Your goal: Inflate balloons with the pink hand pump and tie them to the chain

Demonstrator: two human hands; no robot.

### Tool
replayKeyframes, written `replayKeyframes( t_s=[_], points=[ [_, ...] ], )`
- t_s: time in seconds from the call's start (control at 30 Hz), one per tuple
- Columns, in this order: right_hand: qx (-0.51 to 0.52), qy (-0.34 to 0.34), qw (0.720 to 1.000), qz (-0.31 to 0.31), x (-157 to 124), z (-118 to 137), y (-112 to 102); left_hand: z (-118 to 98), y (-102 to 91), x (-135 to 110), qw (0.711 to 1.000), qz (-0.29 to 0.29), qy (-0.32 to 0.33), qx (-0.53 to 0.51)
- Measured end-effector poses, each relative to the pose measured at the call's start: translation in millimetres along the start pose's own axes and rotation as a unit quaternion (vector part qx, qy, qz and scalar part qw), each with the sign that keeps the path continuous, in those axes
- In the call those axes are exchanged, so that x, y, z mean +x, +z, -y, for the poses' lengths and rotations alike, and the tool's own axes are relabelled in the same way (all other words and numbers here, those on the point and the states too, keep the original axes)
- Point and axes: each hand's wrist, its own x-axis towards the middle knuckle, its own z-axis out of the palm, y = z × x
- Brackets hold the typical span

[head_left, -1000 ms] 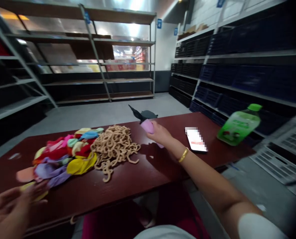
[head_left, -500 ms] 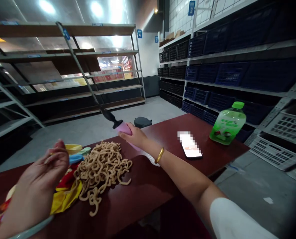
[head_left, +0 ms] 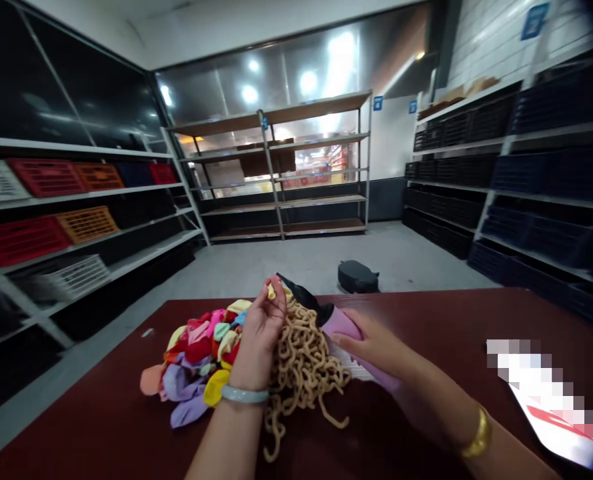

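Note:
My left hand [head_left: 266,313] is raised over the table with its fingers pinched on a small pale yellow piece [head_left: 271,292]; it looks like limp rubber or cloth. My right hand [head_left: 371,343] is wrapped round a pink-handled tool [head_left: 344,325]. The tool's black, tapering end [head_left: 301,293] points up and left, close to my left fingertips; I cannot tell whether they touch. Below my hands lies a heap of tan, curly, rope-like strands [head_left: 304,353]. Left of it is a pile of limp, brightly coloured pieces [head_left: 191,373] resembling uninflated balloons, partly hidden by my left forearm.
The dark red table [head_left: 126,400] carries a phone [head_left: 541,407] at the right. Something white and flat [head_left: 359,367] lies under my right hand. Beyond the table's far edge a dark stool [head_left: 357,275] stands on the floor. Shelves with crates [head_left: 31,240] line the sides.
The view has swung left. My left hand has moved in towards the black end of the tool, and the pale yellow piece now shows in its fingers. My right hand still holds the tool.

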Motion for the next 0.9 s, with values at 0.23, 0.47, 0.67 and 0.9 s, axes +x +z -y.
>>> replayKeyframes(
  t_s=[0.23, 0.47, 0.67, 0.9],
  points=[
    [-0.128, 0.039, 0.986, 0.100, -7, 15, 7, -8, 0.1, -2, 0.998, -0.005, 0.067, -0.007],
    [-0.150, 0.041, 0.984, 0.086, -6, 6, 10, 6, -3.5, 0, 0.988, 0.032, 0.124, 0.082],
    [-0.186, 0.052, 0.980, 0.054, -5, 2, 16, 21, -4.3, -3, 0.962, 0.053, 0.215, 0.163],
    [-0.262, 0.029, 0.964, 0.022, -7, 4, 18, 34, -3.2, -8, 0.934, 0.050, 0.282, 0.212]
  ],
)
